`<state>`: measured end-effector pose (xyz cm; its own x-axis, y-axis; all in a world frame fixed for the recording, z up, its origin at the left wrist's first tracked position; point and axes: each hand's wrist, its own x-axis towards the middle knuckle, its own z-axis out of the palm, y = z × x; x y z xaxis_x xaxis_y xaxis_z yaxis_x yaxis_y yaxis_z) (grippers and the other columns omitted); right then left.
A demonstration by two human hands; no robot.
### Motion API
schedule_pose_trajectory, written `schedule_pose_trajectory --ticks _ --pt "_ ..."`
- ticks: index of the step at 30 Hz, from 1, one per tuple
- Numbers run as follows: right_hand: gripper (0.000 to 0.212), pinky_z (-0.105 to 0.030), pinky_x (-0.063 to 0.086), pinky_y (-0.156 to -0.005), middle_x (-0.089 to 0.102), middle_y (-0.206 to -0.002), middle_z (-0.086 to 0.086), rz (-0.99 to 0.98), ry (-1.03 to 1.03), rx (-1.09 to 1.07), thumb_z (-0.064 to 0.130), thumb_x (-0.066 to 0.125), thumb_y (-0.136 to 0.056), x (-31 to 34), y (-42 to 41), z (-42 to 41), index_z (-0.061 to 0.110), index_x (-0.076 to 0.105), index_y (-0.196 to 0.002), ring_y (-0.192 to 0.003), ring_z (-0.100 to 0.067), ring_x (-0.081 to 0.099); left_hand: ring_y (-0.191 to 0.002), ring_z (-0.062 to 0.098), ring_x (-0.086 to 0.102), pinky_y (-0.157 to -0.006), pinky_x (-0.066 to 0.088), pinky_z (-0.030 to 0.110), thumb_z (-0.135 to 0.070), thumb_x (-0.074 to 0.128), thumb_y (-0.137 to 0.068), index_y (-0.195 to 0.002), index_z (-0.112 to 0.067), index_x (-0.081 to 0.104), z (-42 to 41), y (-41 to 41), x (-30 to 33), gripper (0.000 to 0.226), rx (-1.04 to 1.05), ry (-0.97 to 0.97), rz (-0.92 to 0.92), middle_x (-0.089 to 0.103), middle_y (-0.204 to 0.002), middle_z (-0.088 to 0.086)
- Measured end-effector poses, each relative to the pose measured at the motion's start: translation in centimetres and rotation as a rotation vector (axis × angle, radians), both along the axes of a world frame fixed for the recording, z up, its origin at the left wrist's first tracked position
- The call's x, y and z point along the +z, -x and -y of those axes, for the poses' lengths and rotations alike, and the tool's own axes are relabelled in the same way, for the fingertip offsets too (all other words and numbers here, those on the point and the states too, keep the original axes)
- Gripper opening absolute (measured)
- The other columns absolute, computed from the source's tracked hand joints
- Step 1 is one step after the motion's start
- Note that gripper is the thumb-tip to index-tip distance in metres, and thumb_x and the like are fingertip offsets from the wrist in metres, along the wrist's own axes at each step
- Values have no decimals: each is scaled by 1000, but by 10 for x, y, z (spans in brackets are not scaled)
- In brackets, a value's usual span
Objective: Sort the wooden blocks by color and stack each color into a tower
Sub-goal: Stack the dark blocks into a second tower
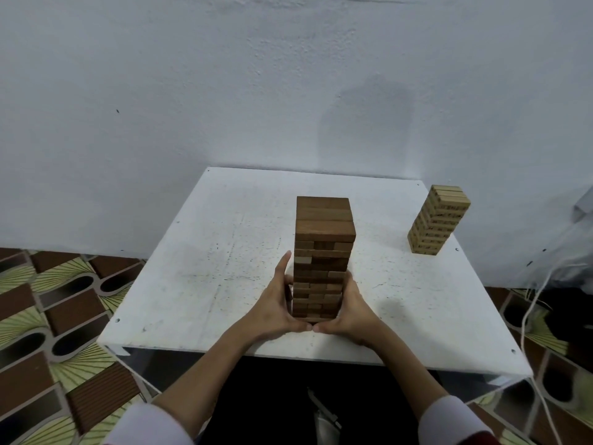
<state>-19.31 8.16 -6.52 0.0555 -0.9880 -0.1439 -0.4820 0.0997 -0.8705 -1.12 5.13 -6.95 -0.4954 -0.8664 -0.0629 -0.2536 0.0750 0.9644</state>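
A tall tower of dark brown wooden blocks [324, 239] stands upright near the middle of the white table [199, 252]. My left hand [276, 303] presses flat against the tower's lower left side and my right hand [353, 309] against its lower right side; the two thumbs meet in front of its base. A shorter tower of light yellow blocks [436, 220] stands by itself at the table's far right edge, away from both hands. No loose blocks are in view.
A pale wall rises right behind the table. Patterned brown and green floor tiles [64, 316] surround it. A white cable [529, 316] hangs by the table's right side, close to the light tower.
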Motion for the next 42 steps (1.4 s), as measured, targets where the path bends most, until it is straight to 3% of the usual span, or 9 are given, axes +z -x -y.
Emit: schedule_pose_trajectory --ticks 6,16,23,26,31,36,42 --pt "121 -35 49 -96 45 -125 3 22 13 16 31 88 -42 -3 2 1 35 14 -137 -112 -13 52 -112 13 58 -89 55 38 -9 88 -53 -147 -32 7 0 -1 -1 127 8 4 11 52 -124 6" --pt "117 -31 51 -93 47 -123 1 44 37 15 35 86 -40 -5 3 2 34 19 -135 -111 -13 53 -106 -2 56 -79 52 17 -1 86 -58 -147 -27 5 1 1 3 123 -2 9 26 51 -123 2" --pt "116 -27 51 -90 47 -124 1 48 48 13 28 86 -43 -3 1 6 27 20 -138 -109 -13 54 -106 -5 56 -78 51 15 -2 87 -58 -148 -26 5 8 0 4 124 -11 28 26 50 -123 3" --pt "116 -31 53 -90 48 -122 1 32 64 10 34 86 -41 -5 1 10 29 21 -137 -108 -14 54 -106 -1 57 -78 52 17 -1 87 -57 -147 -24 7 12 -1 3 123 -12 46 21 51 -122 5" --pt "116 -33 53 -90 47 -122 3 -14 90 16 38 87 -41 -10 -2 24 32 21 -137 -107 -14 54 -107 9 61 -83 57 34 -1 87 -55 -147 -26 11 23 -6 4 122 -14 46 1 52 -121 10" --pt "115 -35 52 -92 47 -122 3 -40 107 31 42 85 -41 -10 -9 44 29 23 -137 -108 -14 53 -109 6 58 -83 55 26 -1 87 -56 -146 -27 11 40 -12 6 121 -22 55 8 52 -123 7" --pt "119 -40 51 -92 46 -122 3 -47 109 31 46 83 -38 -11 -19 76 28 21 -138 -110 -15 52 -112 13 58 -89 54 37 -16 88 -51 -145 -32 11 68 -24 9 122 1 64 25 54 -124 5"
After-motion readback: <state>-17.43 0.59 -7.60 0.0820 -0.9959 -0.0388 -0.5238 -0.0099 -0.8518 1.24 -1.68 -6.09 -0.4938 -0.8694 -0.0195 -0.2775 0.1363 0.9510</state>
